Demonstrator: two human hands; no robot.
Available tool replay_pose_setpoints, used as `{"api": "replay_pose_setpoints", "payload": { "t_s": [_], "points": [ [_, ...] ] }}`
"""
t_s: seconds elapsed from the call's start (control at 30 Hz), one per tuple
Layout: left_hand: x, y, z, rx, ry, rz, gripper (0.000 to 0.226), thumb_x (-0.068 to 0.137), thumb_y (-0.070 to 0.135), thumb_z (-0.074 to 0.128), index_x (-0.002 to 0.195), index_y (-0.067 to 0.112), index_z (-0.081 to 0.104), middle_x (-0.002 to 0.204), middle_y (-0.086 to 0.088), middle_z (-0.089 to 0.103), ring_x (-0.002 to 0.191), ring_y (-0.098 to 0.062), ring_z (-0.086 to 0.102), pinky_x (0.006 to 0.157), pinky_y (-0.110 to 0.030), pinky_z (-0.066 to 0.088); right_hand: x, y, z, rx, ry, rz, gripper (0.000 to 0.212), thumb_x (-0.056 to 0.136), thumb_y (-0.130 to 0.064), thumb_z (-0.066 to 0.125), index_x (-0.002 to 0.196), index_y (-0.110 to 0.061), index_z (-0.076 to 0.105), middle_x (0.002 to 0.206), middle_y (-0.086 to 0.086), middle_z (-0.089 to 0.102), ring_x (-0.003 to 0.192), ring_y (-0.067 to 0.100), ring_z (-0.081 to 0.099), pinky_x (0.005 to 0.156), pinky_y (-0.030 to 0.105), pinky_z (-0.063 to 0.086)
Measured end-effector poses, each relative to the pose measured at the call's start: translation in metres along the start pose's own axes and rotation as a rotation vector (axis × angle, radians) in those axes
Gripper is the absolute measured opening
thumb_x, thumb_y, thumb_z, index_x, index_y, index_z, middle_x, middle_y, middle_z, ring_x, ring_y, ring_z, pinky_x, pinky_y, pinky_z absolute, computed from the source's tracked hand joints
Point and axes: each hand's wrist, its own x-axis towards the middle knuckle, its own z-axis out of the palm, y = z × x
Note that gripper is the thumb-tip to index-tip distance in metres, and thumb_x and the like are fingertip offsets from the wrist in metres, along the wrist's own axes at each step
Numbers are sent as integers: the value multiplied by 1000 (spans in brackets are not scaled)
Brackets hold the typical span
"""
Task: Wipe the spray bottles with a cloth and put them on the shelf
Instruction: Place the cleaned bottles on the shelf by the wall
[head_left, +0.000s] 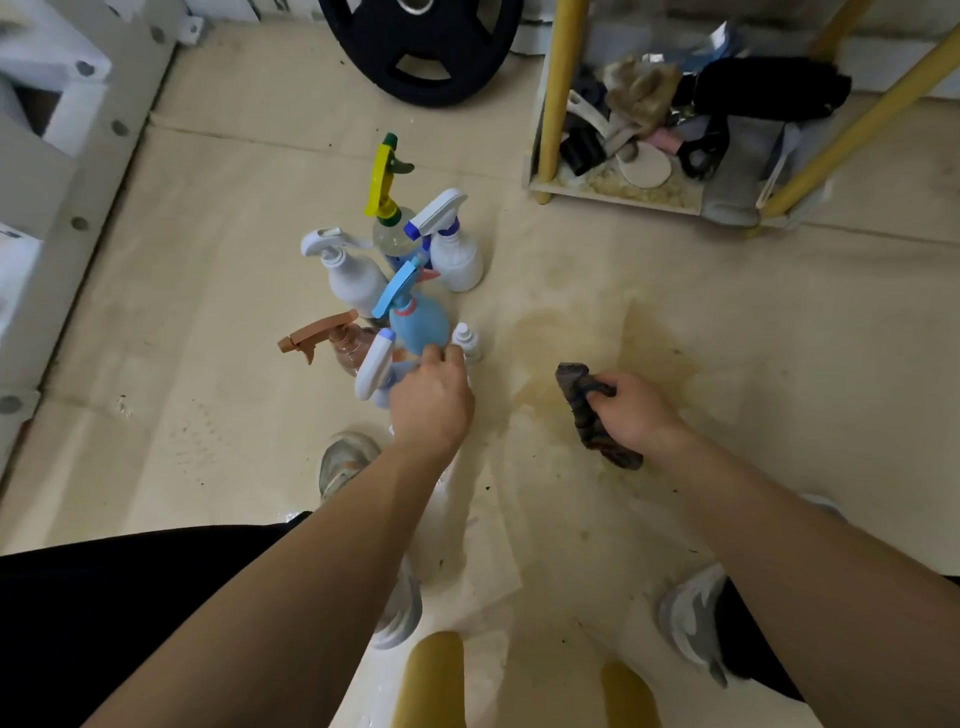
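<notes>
Spray bottles (400, 291) stand in a bunch on the pale floor (208, 312), right at the left grip and off to the left of the right grip. Closest in, a grey shoe (345, 460) sits just behind the left hand (431, 400). That hand reaches down with bent fingers onto a bottle with a white and blue top (374, 366). I cannot tell if its grip is closed on it. The right hand (634, 410) has its grip tight around a dark cloth (592, 415), and a yellow stain (649, 343) lies just past it. At the left fingertips are a small white bottle (466, 340) and a blue bottle (418, 325). Left of that grip is a brown bottle (343, 343). Farther on stand a plain white bottle (353, 275), a white bottle with a purple nozzle (457, 254) and a clear bottle with a yellow top (384, 182). Far past them is a black weight plate (421, 47). Far past the right grip is a shelf with yellow legs (561, 93), full of odds and ends.
</notes>
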Motion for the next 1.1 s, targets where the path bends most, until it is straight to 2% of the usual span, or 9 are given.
{"api": "replay_pose_setpoints", "payload": {
  "t_s": [0.1,0.3,0.43,0.53,0.63,0.73,0.83,1.0,1.1],
  "points": [
    [-10,21,-18,-5,90,92,34,97,19,53,130,10,53,115,-11,56,88,-32,61,56,-36,45,3,18,-27,-32,145,41,30,102,-24,48,123,-23,70,120,6,70,107,31,64,88,33,50],
    [-2,82,4,-376,-22,186,24,93,25,58,114,18,65,116,-3,63,97,-27,65,80,-41,55,66,59,-85,-103,481,47,39,102,-15,46,138,-17,61,136,16,62,122,37,58,101,37,47],
    [20,99,40,-521,-140,144,15,90,22,63,103,20,69,106,2,63,85,-20,65,85,-37,53,140,83,-75,-397,196,-37,52,107,-32,36,158,-26,31,167,9,20,150,38,24,123,45,23],
    [38,102,57,-553,-170,101,10,89,21,63,97,23,69,102,3,65,82,-19,65,84,-35,53,145,111,-36,-540,227,-72,61,103,-43,31,161,-30,18,169,8,13,154,43,6,126,53,10],
    [51,103,64,-573,-194,25,11,89,22,62,96,24,70,102,5,67,86,-18,66,82,-31,52,89,142,11,-606,304,-117,68,98,-45,41,161,-29,20,168,10,17,154,43,7,124,57,14],
    [54,104,64,-604,-191,-22,13,90,20,60,98,21,70,102,2,68,88,-17,65,77,-26,47,18,180,71,-701,192,-247,77,92,-49,51,160,-28,21,168,12,16,153,47,8,120,60,19],
    [50,103,64,-629,-197,-64,13,91,20,60,99,21,70,103,2,69,88,-15,63,74,-22,42,-26,196,108,-798,62,-372,75,94,-56,46,160,-32,21,169,10,14,153,47,9,119,64,19],
    [38,89,69,-643,-168,-91,12,90,20,61,98,21,70,100,1,70,90,-19,65,78,-28,48,35,162,69,-853,-47,-641,63,97,-51,42,157,-40,25,169,2,16,154,40,11,119,61,22],
    [33,79,71,-650,-150,-106,11,90,18,60,97,21,69,98,1,70,87,-18,65,80,-31,51,105,109,18,-851,17,-565,63,98,-54,21,159,-36,22,169,5,16,154,39,10,119,59,21]
  ]
}}
